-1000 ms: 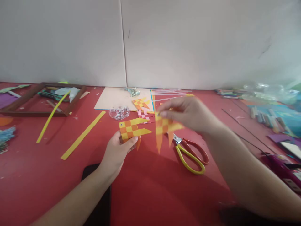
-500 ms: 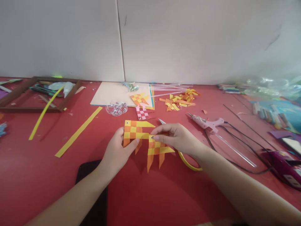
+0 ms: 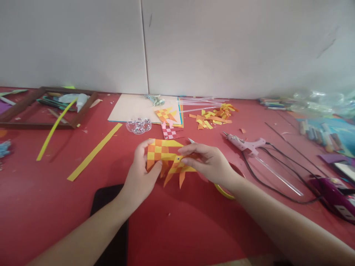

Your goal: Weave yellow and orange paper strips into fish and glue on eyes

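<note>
Your left hand [image 3: 140,177] pinches a woven paper fish [image 3: 159,150], orange and yellow in checks. The thumb is on its lower edge and the fingers are curled round its far corner. It is held just above the red table [image 3: 194,229], well to the left of the pink glue gun [image 3: 246,142].

Your right hand [image 3: 209,162] is closed narrowly on a second fish [image 3: 177,168] of the same colours. The fingertips press its top, and its pointed ends hang down and to the left. This one is nearer the glue gun than the first, and the two fish overlap at their edges.

The scissors [image 3: 222,191] lie between your right hand and the glue gun, mostly hidden under your wrist. Only a yellow handle loop and the blade tip show.

Beyond the glue gun, towards the wall, is a heap of orange and yellow scraps [image 3: 215,116]. Left of the glue gun, past the fish, lie a pink and white woven piece [image 3: 169,132], a clear dish of googly eyes [image 3: 138,125] and a long yellow strip [image 3: 94,152]. Farthest from the glue gun on that side is a wooden frame [image 3: 16,123].
</note>
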Available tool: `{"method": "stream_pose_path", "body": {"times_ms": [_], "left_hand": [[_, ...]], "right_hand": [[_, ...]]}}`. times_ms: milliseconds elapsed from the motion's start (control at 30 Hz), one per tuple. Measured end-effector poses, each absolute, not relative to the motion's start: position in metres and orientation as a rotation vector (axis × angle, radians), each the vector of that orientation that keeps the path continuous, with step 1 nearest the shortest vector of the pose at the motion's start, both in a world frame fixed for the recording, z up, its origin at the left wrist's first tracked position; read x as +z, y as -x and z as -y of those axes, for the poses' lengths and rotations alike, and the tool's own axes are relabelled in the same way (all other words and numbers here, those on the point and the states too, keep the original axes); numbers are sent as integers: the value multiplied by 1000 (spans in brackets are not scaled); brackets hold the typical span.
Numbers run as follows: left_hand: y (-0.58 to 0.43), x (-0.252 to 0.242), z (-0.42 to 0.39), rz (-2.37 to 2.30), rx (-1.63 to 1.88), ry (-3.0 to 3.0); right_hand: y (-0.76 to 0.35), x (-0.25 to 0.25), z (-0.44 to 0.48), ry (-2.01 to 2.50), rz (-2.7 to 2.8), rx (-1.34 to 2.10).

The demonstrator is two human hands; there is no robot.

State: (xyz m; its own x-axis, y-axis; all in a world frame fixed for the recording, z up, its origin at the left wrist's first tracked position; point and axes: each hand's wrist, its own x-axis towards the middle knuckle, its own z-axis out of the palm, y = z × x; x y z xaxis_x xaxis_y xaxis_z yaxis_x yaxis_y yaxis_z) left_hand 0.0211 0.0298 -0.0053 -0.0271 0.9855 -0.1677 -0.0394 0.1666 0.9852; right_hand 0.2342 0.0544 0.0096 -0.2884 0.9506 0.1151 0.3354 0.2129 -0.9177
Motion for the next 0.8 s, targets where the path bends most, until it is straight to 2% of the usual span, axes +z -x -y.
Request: {"method": "stream_pose_path", "body": {"times_ms": [367, 633, 800], "left_hand": [[-20, -9, -35, -1233, 1178, -1114], [-20, -6, -35, -1265, 1245, -1100], [-17, 3, -30, -1282, 1321, -1292]], "right_hand": [[-233, 9, -58, 836, 2055, 507], [-236, 9, -59, 721, 2134, 378], [-237, 10, -60, 706, 2140, 371]]}}
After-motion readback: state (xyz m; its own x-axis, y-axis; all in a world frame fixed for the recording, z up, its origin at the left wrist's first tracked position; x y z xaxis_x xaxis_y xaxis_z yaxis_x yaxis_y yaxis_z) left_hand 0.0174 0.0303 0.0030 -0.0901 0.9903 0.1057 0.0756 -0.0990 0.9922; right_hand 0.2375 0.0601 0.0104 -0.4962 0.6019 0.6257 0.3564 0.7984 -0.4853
